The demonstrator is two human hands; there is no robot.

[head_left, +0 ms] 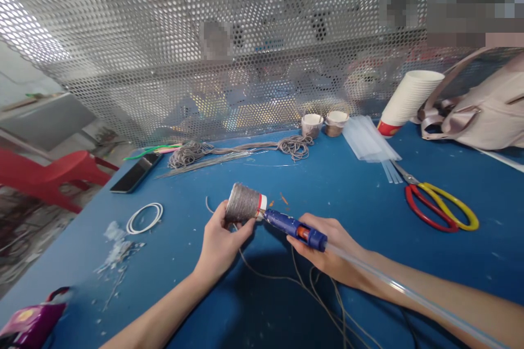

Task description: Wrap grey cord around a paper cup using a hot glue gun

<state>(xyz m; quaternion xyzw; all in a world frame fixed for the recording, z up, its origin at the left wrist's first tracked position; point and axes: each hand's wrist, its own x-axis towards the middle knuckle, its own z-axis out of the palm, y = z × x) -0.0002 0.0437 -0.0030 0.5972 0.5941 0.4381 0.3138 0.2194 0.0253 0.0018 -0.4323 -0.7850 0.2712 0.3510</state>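
Observation:
My left hand (223, 240) grips a paper cup (244, 204) lying on its side, most of its wall wound with grey cord. A red band and a white strip show at the cup's right end. In my right hand (327, 242) is a blue glue gun (286, 223), its nozzle touching or very close to the cup near the red band. A long clear glue stick (393, 284) sticks out of the gun's back end over my right forearm. Loose grey cord (282, 277) trails from the cup across the blue table toward me.
Red-and-yellow scissors (440, 207), clear glue sticks (368, 139) in a bag and stacked paper cups (409, 99) are at the right. Cord bundles (190, 154), two wrapped cups (312, 125) and a phone (137, 173) line the back. A white coil (144, 218) lies left.

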